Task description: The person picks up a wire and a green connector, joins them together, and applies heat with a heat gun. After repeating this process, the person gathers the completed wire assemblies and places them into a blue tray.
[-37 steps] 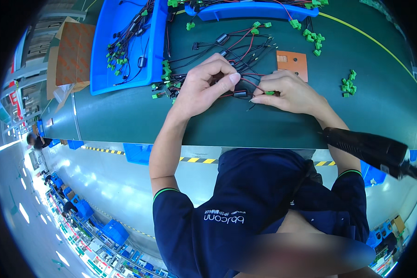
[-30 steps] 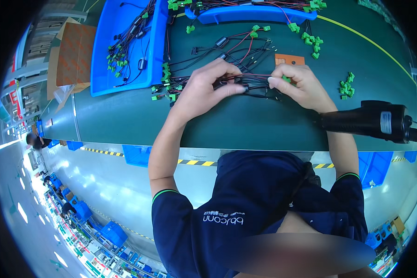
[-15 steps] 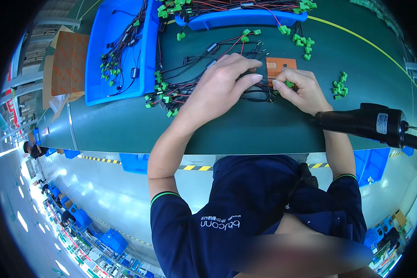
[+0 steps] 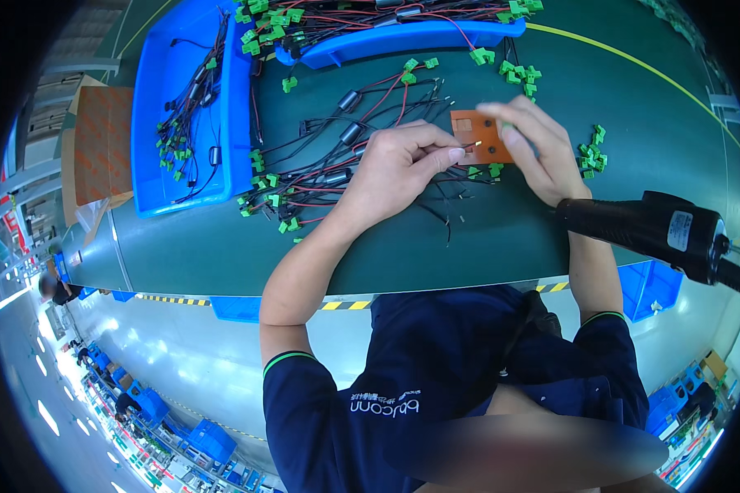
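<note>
In my left hand [image 4: 399,164], closed in a pinch, is a thin black wire [image 4: 471,145] with a bright end, held over the left part of an orange plate [image 4: 489,131]. My right hand [image 4: 538,148] is at the plate's right side, fingers stretched and thumb apart; its fingertips are slightly blurred. Small green connectors [image 4: 495,170] lie at the plate's near edge. Beside and beyond my left hand spreads a loose bundle of black and red wires [image 4: 329,179] with green connectors and dark cylindrical parts.
A black power-screwdriver-like tool [image 4: 641,222] is next to my right wrist. Two blue bins hold wire harnesses, one at the left [image 4: 242,156] and one at the far side [image 4: 403,45]. More green connectors [image 4: 592,152] lie at the right. A cardboard box [image 4: 103,144] stands far left.
My right hand has opened from its pinch on a green connector and lifted off the plate's near edge. My left hand now pinches a wire end over the plate. The view has shifted slightly.
</note>
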